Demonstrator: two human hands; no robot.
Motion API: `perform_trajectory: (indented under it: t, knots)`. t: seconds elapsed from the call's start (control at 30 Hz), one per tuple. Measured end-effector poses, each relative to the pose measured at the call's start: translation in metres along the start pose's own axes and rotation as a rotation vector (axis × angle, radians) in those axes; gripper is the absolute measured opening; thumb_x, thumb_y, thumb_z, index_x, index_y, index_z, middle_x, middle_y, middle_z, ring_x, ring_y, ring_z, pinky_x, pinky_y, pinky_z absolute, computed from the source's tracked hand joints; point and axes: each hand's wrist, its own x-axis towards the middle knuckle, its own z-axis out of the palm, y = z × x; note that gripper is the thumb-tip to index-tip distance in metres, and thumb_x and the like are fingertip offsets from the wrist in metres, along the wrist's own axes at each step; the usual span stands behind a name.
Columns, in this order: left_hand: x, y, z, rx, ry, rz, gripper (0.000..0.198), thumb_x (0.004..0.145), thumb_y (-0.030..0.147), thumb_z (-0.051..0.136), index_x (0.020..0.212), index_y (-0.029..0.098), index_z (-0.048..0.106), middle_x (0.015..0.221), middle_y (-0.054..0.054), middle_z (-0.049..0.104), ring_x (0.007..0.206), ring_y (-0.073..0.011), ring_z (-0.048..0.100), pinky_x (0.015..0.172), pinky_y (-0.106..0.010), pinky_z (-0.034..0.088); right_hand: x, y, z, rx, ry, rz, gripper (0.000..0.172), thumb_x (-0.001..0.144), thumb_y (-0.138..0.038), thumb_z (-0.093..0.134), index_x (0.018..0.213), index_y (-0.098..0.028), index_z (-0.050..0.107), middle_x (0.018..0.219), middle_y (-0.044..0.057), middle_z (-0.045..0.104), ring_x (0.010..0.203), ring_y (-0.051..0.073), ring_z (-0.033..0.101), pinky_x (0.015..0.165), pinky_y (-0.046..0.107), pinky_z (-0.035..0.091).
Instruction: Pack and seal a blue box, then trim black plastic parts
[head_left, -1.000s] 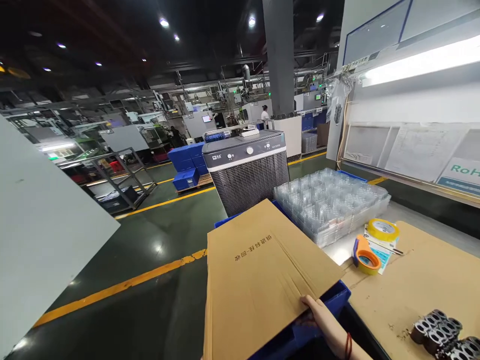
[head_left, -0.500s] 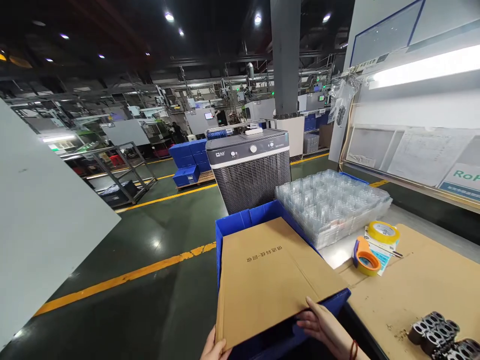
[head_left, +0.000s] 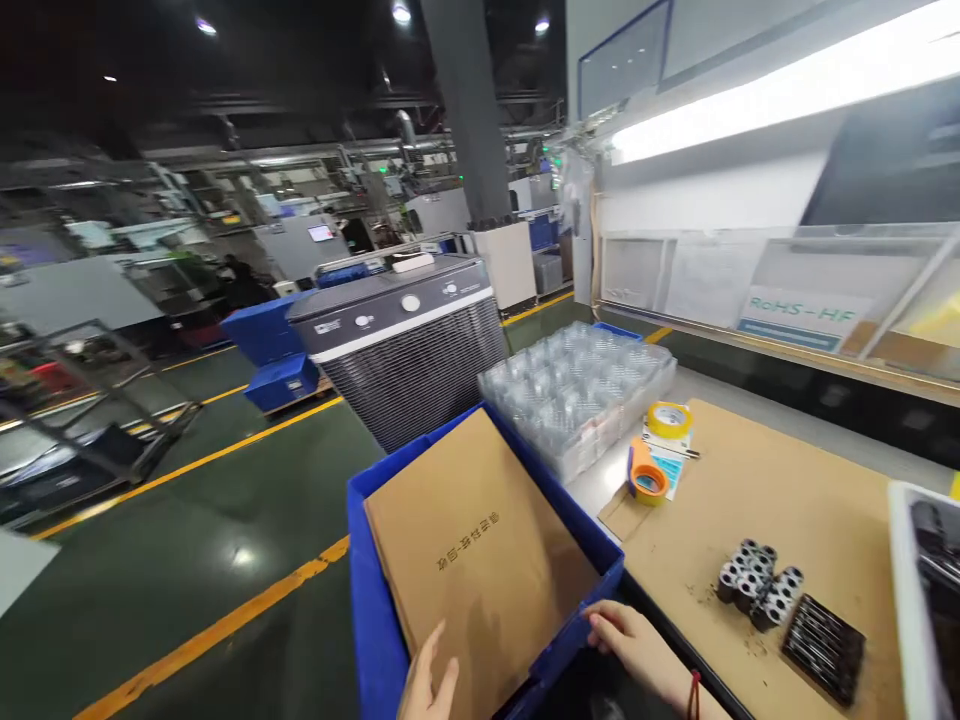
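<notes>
A cardboard sheet (head_left: 450, 500) with dark printed characters lies slightly tilted inside a blue box (head_left: 367, 600). My left hand (head_left: 429, 685) is at the near left of the sheet, fingers apart, with nothing gripped. At the near right corner of the box, my right hand (head_left: 626, 640) has its thumb and fingers closed at the blue rim; a red cord circles that wrist.
Right of the box, clear plastic trays (head_left: 577, 390) are stacked on the workbench. Yellow tape (head_left: 670, 420), an orange tape dispenser (head_left: 646, 475), dark cylindrical parts (head_left: 759, 582) and a white bin (head_left: 904, 600) sit nearby. An air cooler (head_left: 409, 350) stands behind.
The cardboard has dropped lower into the blue box. My left hand has let go of its edge, and my right hand has moved from the cardboard to the box rim. The view has turned right.
</notes>
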Motion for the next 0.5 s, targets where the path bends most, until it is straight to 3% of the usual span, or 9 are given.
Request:
perform_trajectory:
  t: [0.07,0.17,0.3,0.4,0.5]
  knots:
    - [0.021,0.039,0.034,0.107,-0.046,0.111,0.061,0.072,0.050,0.065,0.124,0.018,0.058,0.143,-0.019,0.057,0.138,-0.0371,0.049,0.119,-0.052,0.035,-0.006,0.020,-0.022,-0.074,0.141,-0.025,0.044,0.081,-0.056,0.050,0.087,-0.020,0.073,0.090,0.010,0.077,0.089,0.029,0.072,0.085,0.040,0.056]
    - [0.057,0.106,0.092,0.372,-0.054,0.401,0.052,0.080,0.045,0.054,0.124,0.016,0.059,0.135,-0.018,0.063,0.130,-0.0336,0.057,0.115,-0.051,0.041,-0.012,0.052,-0.056,-0.187,0.367,-0.033,0.038,0.083,-0.046,0.047,0.088,-0.020,0.073,0.097,0.015,0.077,0.098,0.034,0.071,0.093,0.048,0.054]
    - [0.116,0.186,0.161,0.590,-0.158,0.607,0.062,0.083,0.037,0.055,0.137,0.006,0.050,0.148,-0.024,0.050,0.142,-0.0329,0.044,0.120,-0.049,0.034,-0.004,0.085,-0.087,-0.310,0.552,-0.065,0.032,0.086,-0.031,0.045,0.092,-0.018,0.073,0.106,0.019,0.074,0.106,0.035,0.069,0.099,0.052,0.052]
    - [0.160,0.222,0.196,0.762,-0.219,0.722,0.073,0.083,0.032,0.062,0.146,0.002,0.040,0.159,-0.026,0.034,0.151,-0.0338,0.028,0.124,-0.049,0.024,0.013,0.101,-0.096,-0.370,0.590,-0.096,0.037,0.087,-0.022,0.042,0.107,-0.014,0.073,0.127,0.020,0.068,0.123,0.035,0.061,0.109,0.055,0.045]
    - [0.191,0.236,0.211,0.921,-0.277,0.786,0.077,0.080,0.028,0.070,0.148,0.007,0.041,0.161,-0.023,0.031,0.152,-0.0354,0.023,0.124,-0.051,0.023,0.027,0.114,-0.097,-0.401,0.579,-0.121,0.043,0.090,-0.018,0.041,0.123,-0.013,0.067,0.139,0.017,0.062,0.134,0.033,0.053,0.113,0.056,0.042]
